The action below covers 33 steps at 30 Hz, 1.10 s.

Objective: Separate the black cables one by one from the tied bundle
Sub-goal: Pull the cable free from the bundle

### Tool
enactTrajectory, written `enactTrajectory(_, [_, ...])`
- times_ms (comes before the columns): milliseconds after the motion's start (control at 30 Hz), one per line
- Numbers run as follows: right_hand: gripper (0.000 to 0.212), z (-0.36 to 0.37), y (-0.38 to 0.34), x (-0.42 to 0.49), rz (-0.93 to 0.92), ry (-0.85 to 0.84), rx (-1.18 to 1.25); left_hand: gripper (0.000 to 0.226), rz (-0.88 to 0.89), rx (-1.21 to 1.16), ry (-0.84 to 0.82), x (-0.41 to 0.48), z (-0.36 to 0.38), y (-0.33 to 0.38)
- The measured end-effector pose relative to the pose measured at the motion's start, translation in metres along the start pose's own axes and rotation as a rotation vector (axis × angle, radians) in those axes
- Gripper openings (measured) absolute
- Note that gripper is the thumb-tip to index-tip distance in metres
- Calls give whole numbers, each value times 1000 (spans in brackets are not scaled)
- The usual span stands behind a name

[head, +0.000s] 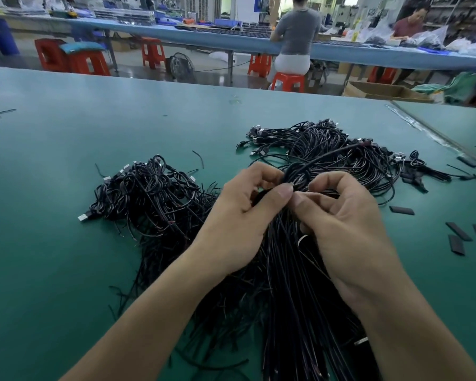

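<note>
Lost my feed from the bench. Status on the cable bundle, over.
Left hand and right hand both pinching one cable loop above the tied bundle. Loose pile to the left, another heap behind. Nothing in the way.

Likely a factory floor: long worktables (259, 42), red stools (289, 81), seated workers (297, 31).

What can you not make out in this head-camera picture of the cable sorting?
- Head view: the tie of the bundle, hidden behind the left hand and right hand.
- Head view: the bundle's near ends, cut off by the bottom edge.
- Head view: which single strand is pinched; the strands merge.
</note>
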State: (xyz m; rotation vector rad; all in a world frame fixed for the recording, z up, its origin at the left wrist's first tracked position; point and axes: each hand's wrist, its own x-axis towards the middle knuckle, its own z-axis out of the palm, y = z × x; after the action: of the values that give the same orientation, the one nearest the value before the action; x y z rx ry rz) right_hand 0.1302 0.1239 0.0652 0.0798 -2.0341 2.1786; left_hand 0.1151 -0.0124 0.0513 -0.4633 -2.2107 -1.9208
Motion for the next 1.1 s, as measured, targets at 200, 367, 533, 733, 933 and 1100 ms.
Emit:
enactTrajectory(200, [27, -9, 1, 6, 237, -46, 367, 20, 278, 265, 40, 1, -8, -3])
enactTrajectory(367, [30, -9, 1, 8, 251, -75, 447, 19, 363, 265, 29, -3, -8, -4])
enactTrajectory(533, [33, -8, 1, 5, 126, -19, 261, 27, 245, 174, -21, -6, -6, -3])
enactTrajectory(733, [35, -5, 9, 4, 40, -14, 91, 31, 161, 7, -5, -2, -7, -4])
enactTrajectory(933, [35, -7, 15, 7, 185, -42, 232, 59, 208, 166, 7, 0, -11, -7])
enactTrajectory(1100, [36, -9, 18, 11, 290, -31, 320, 34, 413, 337, 54, -1, -10, -6])
